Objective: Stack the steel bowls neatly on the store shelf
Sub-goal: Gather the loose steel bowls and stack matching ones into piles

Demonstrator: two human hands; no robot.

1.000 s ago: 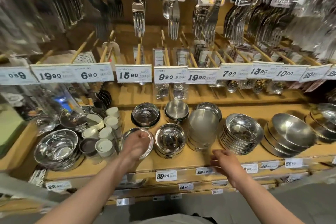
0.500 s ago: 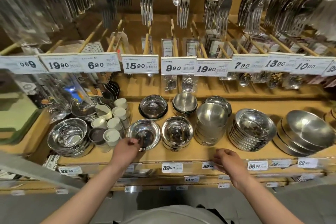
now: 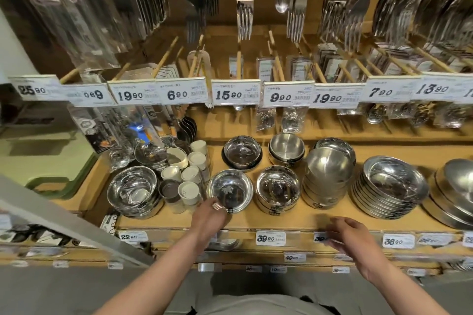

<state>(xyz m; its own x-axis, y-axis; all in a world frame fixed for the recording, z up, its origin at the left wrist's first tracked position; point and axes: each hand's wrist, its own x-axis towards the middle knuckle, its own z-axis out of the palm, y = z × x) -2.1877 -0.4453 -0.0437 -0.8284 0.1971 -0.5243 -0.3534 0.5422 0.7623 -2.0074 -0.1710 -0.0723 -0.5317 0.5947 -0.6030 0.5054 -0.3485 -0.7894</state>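
Note:
A shallow shiny steel bowl [image 3: 231,190] sits alone at the front of the wooden shelf [image 3: 281,221]. My left hand [image 3: 208,216] is at its near rim, fingers curled onto the edge. My right hand [image 3: 352,235] hovers over the shelf's front lip, fingers loosely spread, holding nothing; it is blurred. To the right of the lone bowl stand a short stack of deep shiny bowls [image 3: 277,190], a leaning stack of matte bowls [image 3: 327,176] and a tall stack of wide bowls [image 3: 391,188]. A further stack [image 3: 133,190] stands at the left.
Behind are a black-based bowl [image 3: 242,152] and nested matte bowls [image 3: 286,148]. White shakers [image 3: 190,178] crowd the lone bowl's left side. Large bowls [image 3: 458,186] fill the far right. Price tags [image 3: 235,93] and hanging forks [image 3: 244,11] overhang the shelf.
My left hand slid back from on top of the shallow bowl to its near rim. The right hand stayed near the shelf's front lip. The view shifted left and down.

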